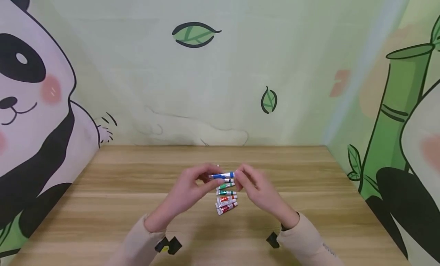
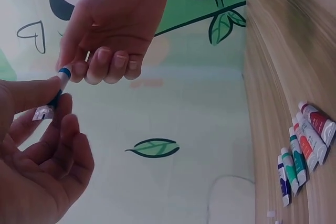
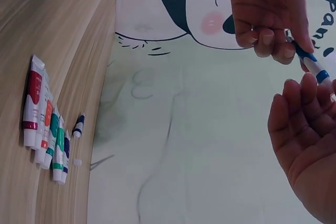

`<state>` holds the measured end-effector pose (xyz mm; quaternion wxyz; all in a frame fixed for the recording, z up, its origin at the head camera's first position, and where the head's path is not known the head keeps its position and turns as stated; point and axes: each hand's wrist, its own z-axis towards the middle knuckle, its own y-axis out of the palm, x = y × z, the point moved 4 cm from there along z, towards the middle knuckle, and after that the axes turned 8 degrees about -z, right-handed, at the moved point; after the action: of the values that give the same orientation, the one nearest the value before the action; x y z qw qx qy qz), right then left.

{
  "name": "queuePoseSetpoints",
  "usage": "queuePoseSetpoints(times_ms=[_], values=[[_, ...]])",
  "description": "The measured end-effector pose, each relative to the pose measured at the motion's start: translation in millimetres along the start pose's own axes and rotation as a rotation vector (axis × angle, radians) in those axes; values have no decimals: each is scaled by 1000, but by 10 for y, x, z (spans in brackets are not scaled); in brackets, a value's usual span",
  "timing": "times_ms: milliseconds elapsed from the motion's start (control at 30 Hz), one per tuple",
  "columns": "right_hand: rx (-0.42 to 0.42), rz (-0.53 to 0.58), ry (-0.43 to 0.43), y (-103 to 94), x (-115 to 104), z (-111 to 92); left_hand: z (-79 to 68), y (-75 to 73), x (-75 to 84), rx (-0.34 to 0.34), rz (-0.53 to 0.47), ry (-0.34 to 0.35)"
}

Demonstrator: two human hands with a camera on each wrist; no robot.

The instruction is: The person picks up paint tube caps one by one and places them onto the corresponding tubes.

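My left hand (image 1: 187,187) holds a small blue paint tube (image 1: 228,175) above the table, pinching its crimped end between thumb and fingers. My right hand (image 1: 262,190) pinches the tube's cap end with thumb and forefinger; its other fingers are curled in the left wrist view. A blue band (image 3: 322,76) circles the tube near the cap, which the right fingertips partly hide. Below the hands, several paint tubes lie in a row: dark red (image 1: 227,208), orange-red (image 1: 227,199), dark green (image 1: 226,192), light green (image 1: 225,186) and dark blue (image 2: 284,181).
Beyond the row, another small blue-banded tube (image 3: 79,125) lies on the wooden table (image 1: 137,174). A small white piece (image 3: 77,162) rests close to it. Behind the table hangs a pale green backdrop (image 1: 137,67) printed with pandas, leaves and bamboo.
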<state>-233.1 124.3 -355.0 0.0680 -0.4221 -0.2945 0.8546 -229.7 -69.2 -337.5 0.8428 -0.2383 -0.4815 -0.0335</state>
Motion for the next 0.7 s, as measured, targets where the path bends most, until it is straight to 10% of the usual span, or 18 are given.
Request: queuePoseSetpoints(times_ms=[300, 700], values=[[71, -33, -120, -54, 10, -13, -15, -12, -134, -108, -214, -232], [56, -139, -145, -24, 57, -1, 4, -22, -165, -58, -161, -251]])
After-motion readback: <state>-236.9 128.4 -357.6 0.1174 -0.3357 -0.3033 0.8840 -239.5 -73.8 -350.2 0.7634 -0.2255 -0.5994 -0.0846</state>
